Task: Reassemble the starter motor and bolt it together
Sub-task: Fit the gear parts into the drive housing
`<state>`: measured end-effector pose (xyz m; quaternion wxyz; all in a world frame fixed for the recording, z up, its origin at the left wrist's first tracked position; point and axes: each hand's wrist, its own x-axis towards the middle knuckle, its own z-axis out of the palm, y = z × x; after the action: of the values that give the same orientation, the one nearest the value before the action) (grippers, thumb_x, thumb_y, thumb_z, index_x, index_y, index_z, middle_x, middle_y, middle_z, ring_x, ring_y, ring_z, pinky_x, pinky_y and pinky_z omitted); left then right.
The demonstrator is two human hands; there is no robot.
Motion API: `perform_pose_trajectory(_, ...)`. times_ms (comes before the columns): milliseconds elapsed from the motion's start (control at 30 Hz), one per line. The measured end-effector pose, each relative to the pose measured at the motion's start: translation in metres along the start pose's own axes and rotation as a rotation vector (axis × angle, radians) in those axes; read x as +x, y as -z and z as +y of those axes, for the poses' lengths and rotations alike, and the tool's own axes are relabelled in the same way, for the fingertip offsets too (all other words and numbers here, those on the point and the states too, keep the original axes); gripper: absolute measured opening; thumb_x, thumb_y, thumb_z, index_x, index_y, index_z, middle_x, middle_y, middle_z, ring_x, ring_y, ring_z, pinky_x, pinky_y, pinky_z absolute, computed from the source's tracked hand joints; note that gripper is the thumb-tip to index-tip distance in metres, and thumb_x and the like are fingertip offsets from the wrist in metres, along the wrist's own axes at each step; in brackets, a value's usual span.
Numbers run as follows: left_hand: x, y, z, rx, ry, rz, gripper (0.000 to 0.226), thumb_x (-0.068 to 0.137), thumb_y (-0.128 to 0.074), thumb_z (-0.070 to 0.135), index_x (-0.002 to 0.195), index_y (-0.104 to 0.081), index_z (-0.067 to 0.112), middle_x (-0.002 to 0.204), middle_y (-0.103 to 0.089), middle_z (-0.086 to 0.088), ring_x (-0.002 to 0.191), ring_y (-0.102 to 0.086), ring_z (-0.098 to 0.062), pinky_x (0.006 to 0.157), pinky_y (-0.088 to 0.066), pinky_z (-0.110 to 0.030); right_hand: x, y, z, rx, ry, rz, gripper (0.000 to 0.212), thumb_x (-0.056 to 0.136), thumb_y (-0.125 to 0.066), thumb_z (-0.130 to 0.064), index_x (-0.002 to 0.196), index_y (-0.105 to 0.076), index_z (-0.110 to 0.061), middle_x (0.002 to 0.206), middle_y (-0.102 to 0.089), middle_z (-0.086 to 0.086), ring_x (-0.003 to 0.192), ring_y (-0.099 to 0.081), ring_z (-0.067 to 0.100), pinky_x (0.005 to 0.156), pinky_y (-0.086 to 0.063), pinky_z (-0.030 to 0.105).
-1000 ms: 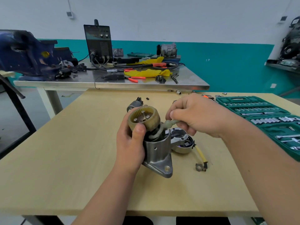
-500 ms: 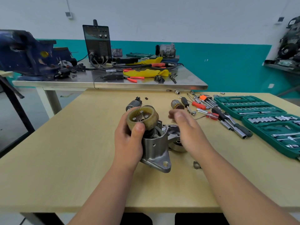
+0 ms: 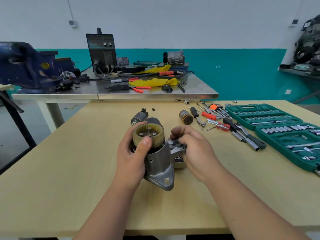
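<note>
Yellowed plastic ring gear atop silver starter housing, centre frame, clasped by left hand, thumb on rim. Just right, right hand, fingers curled at housing's side; hold impossible to tell.

dull grey cast-metal housing, yellowish translucent plastic ring gear — matt pale wood table, glossy steel bench

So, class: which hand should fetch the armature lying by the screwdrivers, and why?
Probably the right hand: the armature lies beyond it on the right, while the left hand is busy gripping the housing.
</note>
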<state>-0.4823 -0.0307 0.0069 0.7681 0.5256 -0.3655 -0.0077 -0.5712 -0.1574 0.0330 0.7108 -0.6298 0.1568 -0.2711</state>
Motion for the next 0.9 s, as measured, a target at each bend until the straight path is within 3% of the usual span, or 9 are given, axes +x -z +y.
perform_pose_trajectory(100,0.000,0.000,-0.001,-0.046,0.041,0.030,0.055,0.074,-0.065,0.055,0.114,-0.066,0.017,0.109,-0.071,-0.008,0.106,-0.065,-0.034,0.092,-0.052,-0.052,-0.003,0.011,-0.008,-0.402,0.016,-0.124,0.037,0.086,-0.047,-0.006,0.080,-0.068,-0.036,0.073,-0.068,-0.016,0.066,-0.062,0.002,0.060,-0.049,0.020)
perform_pose_trajectory(200,0.002,-0.002,0.000,-0.036,0.043,0.036,0.061,0.071,-0.069,0.066,0.113,-0.066,0.021,0.107,-0.071,-0.005,0.103,-0.067,-0.030,0.087,-0.054,-0.044,-0.004,0.023,-0.020,-0.737,0.055,-0.155,0.017,0.087,-0.056,-0.021,0.088,-0.062,-0.037,0.091,-0.067,-0.013,0.077,-0.065,0.005,0.066,-0.051,0.022)
perform_pose_trajectory(267,0.002,-0.004,-0.001,-0.027,0.026,0.038,0.058,0.073,-0.067,0.058,0.115,-0.064,0.017,0.105,-0.072,-0.003,0.101,-0.068,-0.024,0.084,-0.053,-0.034,-0.005,0.027,-0.030,-0.933,0.157,-0.125,0.005,0.086,-0.060,-0.030,0.085,-0.062,-0.034,0.103,-0.058,-0.019,0.090,-0.059,0.001,0.076,-0.049,0.022)
perform_pose_trajectory(367,0.002,-0.006,-0.002,-0.005,-0.016,0.021,0.050,0.076,-0.061,0.048,0.115,-0.063,0.017,0.103,-0.073,0.005,0.098,-0.068,-0.014,0.081,-0.052,-0.025,-0.009,0.026,-0.044,-1.243,0.224,-0.201,0.016,0.090,-0.054,-0.038,0.093,-0.068,-0.031,0.110,-0.054,-0.016,0.096,-0.053,0.002,0.079,-0.045,0.022)
perform_pose_trajectory(500,0.000,-0.007,-0.001,0.002,-0.058,0.005,0.047,0.076,-0.061,0.044,0.114,-0.063,0.017,0.104,-0.072,0.009,0.098,-0.067,-0.010,0.081,-0.051,-0.021,-0.019,0.016,-0.053,-1.527,0.173,-0.207,0.035,0.095,-0.042,-0.046,0.106,-0.067,-0.026,0.115,-0.052,-0.008,0.090,-0.057,0.011,0.077,-0.054,0.035)
perform_pose_trajectory(633,-0.001,-0.008,0.002,0.003,-0.082,-0.003,0.054,0.074,-0.068,0.055,0.114,-0.062,0.019,0.104,-0.071,0.011,0.099,-0.067,-0.008,0.082,-0.050,-0.019,-0.026,0.013,-0.052,-1.555,0.142,-0.086,0.042,0.096,-0.036,-0.052,0.085,-0.064,-0.022,0.095,-0.058,-0.002,0.075,-0.058,0.012,0.064,-0.053,0.035)
perform_pose_trajectory(700,-0.002,-0.010,0.004,0.006,-0.076,-0.013,0.069,0.070,-0.069,0.070,0.115,-0.061,0.019,0.103,-0.072,0.010,0.098,-0.067,-0.007,0.081,-0.050,-0.018,-0.025,0.012,-0.049,-1.577,0.129,-0.083,0.040,0.097,-0.036,-0.049,0.081,-0.058,-0.021,0.100,-0.059,-0.002,0.074,-0.058,0.012,0.060,-0.050,0.032)
perform_pose_trajectory(800,-0.002,-0.010,0.007,0.003,-0.069,-0.008,0.074,0.068,-0.067,0.075,0.115,-0.061,0.019,0.103,-0.072,0.011,0.096,-0.067,-0.005,0.080,-0.050,-0.016,-0.022,0.013,-0.044,-1.406,0.136,-0.042,0.033,0.097,-0.044,-0.037,0.082,-0.066,-0.017,0.116,-0.057,-0.005,0.088,-0.061,0.013,0.075,-0.053,0.035)
perform_pose_trajectory(900,-0.002,-0.011,0.008,0.010,-0.064,-0.015,0.070,0.068,-0.070,0.071,0.115,-0.061,0.020,0.103,-0.072,0.010,0.097,-0.067,-0.007,0.080,-0.051,-0.017,-0.022,0.016,-0.039,-1.136,0.184,0.042,0.027,0.093,-0.054,-0.026,0.078,-0.071,-0.012,0.115,-0.059,-0.011,0.090,-0.059,0.007,0.079,-0.052,0.033)
